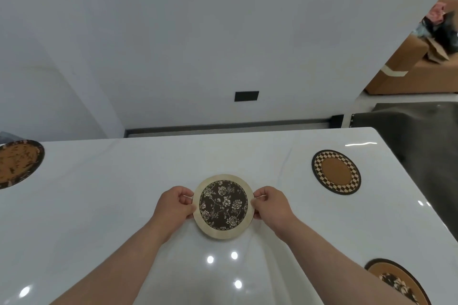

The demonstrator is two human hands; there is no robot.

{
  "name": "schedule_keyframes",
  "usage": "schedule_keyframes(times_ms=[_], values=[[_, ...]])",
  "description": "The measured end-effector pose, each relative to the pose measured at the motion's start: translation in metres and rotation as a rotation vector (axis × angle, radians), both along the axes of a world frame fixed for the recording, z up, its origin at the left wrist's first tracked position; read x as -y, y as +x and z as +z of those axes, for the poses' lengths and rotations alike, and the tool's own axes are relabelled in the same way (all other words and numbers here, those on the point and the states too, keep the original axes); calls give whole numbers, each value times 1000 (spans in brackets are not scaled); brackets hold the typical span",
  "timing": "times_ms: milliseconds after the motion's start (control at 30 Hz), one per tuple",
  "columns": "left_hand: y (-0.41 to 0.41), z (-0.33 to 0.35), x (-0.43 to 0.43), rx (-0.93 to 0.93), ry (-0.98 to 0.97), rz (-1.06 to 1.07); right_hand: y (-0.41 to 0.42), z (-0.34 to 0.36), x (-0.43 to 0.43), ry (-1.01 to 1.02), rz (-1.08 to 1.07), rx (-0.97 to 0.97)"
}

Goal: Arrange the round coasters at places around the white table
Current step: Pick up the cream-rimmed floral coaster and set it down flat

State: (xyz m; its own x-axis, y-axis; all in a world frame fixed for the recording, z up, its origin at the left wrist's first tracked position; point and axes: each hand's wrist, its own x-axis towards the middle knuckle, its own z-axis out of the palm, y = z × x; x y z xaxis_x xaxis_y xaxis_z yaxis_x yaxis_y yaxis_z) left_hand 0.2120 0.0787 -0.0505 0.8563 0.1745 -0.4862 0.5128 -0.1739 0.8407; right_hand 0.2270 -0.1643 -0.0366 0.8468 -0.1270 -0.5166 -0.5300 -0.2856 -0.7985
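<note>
Head view: left hand (174, 203) and right hand (272, 204) pinch opposite edges of the floral coaster (223, 206), fingers curled on its rim, mid white bench (124, 193). Can't tell if it touches the surface. Checkered coaster (336, 172) lies far right, another coaster (396, 282) near right, brown coaster (18, 163) far left.

Home dining area: glossy white table (124, 205) with coasters, plain white wall (198, 32), cardboard box (406, 74) far right.
</note>
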Motion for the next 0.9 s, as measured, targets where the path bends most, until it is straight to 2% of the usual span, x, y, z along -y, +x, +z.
schedule_keyframes(times_ms=[367, 567, 667, 767, 900], values=[[45, -24, 8, 52, 168, 4, 60, -38, 1, -154, 179, 36], [43, -38, 4, 83, 345, -93, 57, -51, 7, -311, 311, 239], [29, -46, 0, 216, 630, -264, 46, -65, 16, -613, 549, 443], [12, -67, -4, 244, 915, -474, 40, -79, 27, -814, 783, 482], [5, -76, -2, 246, 1037, -522, 36, -88, 30, -897, 804, 550]])
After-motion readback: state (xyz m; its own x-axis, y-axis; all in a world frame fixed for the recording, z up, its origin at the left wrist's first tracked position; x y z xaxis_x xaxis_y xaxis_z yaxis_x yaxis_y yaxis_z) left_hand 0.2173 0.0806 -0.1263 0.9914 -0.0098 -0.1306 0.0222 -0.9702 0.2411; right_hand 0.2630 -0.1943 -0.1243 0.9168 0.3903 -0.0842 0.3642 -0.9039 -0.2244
